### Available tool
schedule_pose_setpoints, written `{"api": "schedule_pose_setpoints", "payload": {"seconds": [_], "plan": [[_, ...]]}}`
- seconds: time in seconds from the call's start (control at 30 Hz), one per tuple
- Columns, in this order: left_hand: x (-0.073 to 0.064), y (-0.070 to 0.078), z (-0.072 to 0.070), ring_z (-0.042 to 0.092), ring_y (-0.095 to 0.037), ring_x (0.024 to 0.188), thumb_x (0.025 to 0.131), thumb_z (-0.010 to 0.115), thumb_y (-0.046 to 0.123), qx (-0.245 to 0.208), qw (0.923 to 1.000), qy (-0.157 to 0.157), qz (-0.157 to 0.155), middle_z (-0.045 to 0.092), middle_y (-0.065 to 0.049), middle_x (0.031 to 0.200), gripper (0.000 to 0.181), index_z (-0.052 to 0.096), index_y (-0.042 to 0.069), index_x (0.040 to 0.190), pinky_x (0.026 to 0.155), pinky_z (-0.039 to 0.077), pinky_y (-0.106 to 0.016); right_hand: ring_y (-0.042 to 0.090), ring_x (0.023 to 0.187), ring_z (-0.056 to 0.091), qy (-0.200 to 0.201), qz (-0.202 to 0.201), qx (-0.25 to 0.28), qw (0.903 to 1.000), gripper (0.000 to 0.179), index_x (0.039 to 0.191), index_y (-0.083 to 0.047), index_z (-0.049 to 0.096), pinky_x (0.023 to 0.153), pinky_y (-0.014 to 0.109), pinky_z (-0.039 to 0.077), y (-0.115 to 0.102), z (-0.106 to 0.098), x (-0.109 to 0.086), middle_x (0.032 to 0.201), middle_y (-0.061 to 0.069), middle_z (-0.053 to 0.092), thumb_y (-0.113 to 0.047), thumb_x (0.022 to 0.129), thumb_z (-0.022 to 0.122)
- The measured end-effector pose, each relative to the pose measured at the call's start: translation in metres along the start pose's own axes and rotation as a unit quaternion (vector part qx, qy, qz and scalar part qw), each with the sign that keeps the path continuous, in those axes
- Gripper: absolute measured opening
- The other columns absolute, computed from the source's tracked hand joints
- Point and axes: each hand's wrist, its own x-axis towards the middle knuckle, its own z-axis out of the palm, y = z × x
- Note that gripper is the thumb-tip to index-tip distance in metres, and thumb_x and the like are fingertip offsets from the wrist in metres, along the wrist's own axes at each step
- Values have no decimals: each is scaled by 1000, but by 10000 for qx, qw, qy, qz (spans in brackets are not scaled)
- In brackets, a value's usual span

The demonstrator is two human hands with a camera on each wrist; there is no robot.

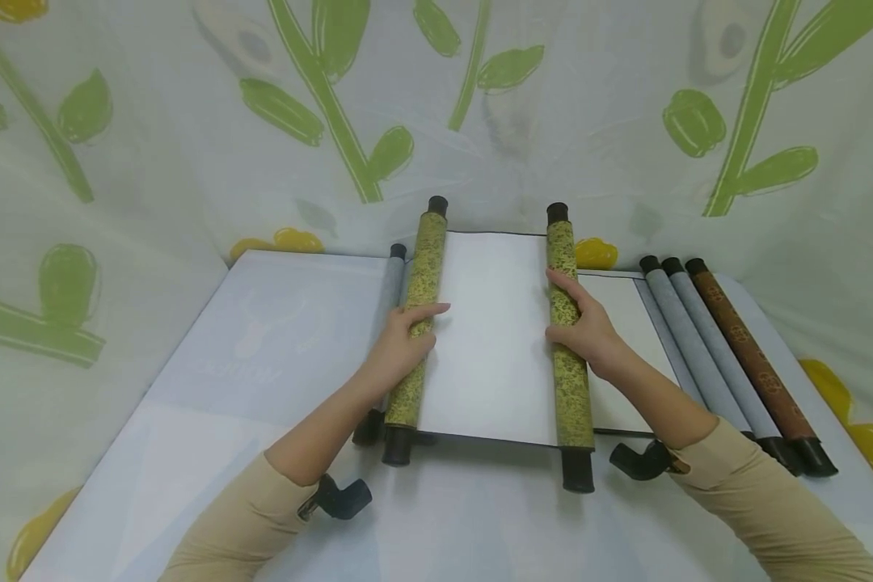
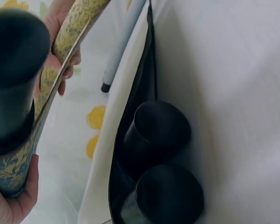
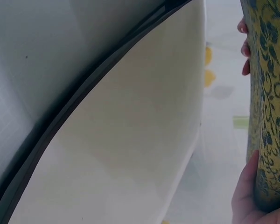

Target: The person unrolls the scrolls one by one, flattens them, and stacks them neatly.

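A hanging scroll with yellow, dark-patterned rolls and black end knobs is partly unrolled, its blank white paper (image 1: 495, 339) spread between the rolls. My left hand (image 1: 398, 349) grips the left roll (image 1: 406, 400), thumb and forefinger toward the paper. My right hand (image 1: 589, 333) grips the right roll (image 1: 572, 408). In the left wrist view a black knob (image 2: 14, 51) of this scroll stands off from the table. Close up in the right wrist view, the patterned roll (image 3: 273, 93) has fingers (image 3: 245, 50) around it. Beneath lies a second open scroll with cream paper (image 1: 618, 323), partly covered.
The second scroll's grey roll (image 1: 385, 295) lies left; its black end knobs (image 2: 170, 196) show in the left wrist view. On the right lie grey rolls (image 1: 720, 380) and a brown patterned roll (image 1: 760, 368). Behind the white table (image 1: 262, 323) hangs a leaf-printed curtain (image 1: 604, 105).
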Motion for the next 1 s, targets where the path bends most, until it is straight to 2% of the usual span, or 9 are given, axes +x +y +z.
{"api": "schedule_pose_setpoints", "payload": {"seconds": [0.1, 0.23, 0.3, 0.5, 0.67, 0.8, 1.0], "plan": [[0, -1, -2, 40, -30, 107, 82, 53, 6, 69, 10000, 32, 31, 37, -17, 134, 52, 58, 23, 131, 69, 39, -33, 32, 137, 19, 21, 9, -24, 10000, 92, 151, -27, 22, 97, 45, 34, -1, -1, -1, 158, 11, 7, 9, 75, 59], [1, -1, -2, 37, -32, 118, 78, 64, 10, 193, 9997, 68, -101, 35, -19, 136, 56, 57, 25, 132, 86, 40, -44, 32, 142, 11, 24, -116, -147, 9998, 94, 151, -23, 22, 108, 52, 25, -1, -1, -1, 158, 8, 10, 5, 75, 70], [1, 0, -2, 38, -33, 118, 76, 66, 10, 242, 9995, 91, -163, 35, -19, 136, 59, 56, 27, 132, 89, 39, -48, 34, 143, 11, 29, -117, -209, 9997, 96, 151, -23, 22, 109, 53, 23, -1, -2, -1, 158, 9, 9, 4, 74, 73], [1, 3, -3, 39, -32, 112, 73, 58, 2, 348, 9991, 143, -214, 34, -18, 135, 67, 54, 29, 134, 79, 40, -40, 34, 139, 18, 76, 35, -263, 9996, 97, 151, -27, 21, 102, 50, 33, -4, -3, -1, 158, 11, 8, 11, 73, 65], [1, 3, -4, 37, -31, 115, 75, 55, 1, 367, 9991, 78, -203, 33, -17, 136, 66, 52, 28, 136, 85, 38, -42, 32, 133, 22, 37, -40, -285, 9996, 98, 152, -27, 20, 93, 43, 36, -3, -4, -2, 158, 12, 6, 13, 71, 59], [-1, 1, -7, 36, -30, 118, 79, 53, 2, 300, 9995, -3, -117, 31, -16, 140, 62, 51, 26, 136, 86, 37, -41, 33, 131, 22, 2, -60, -278, 9996, 98, 152, -27, 18, 89, 42, 36, -1, -6, -2, 158, 13, 5, 13, 71, 56], [-3, -1, -12, 39, -29, 111, 83, 49, 2, 310, 9994, -67, -109, 31, -15, 142, 55, 54, 25, 133, 69, 41, -31, 31, 133, 19, 30, -62, -406, 9992, 96, 152, -27, 17, 84, 39, 36, 1, -11, -2, 158, 13, 4, 13, 73, 53]]}}
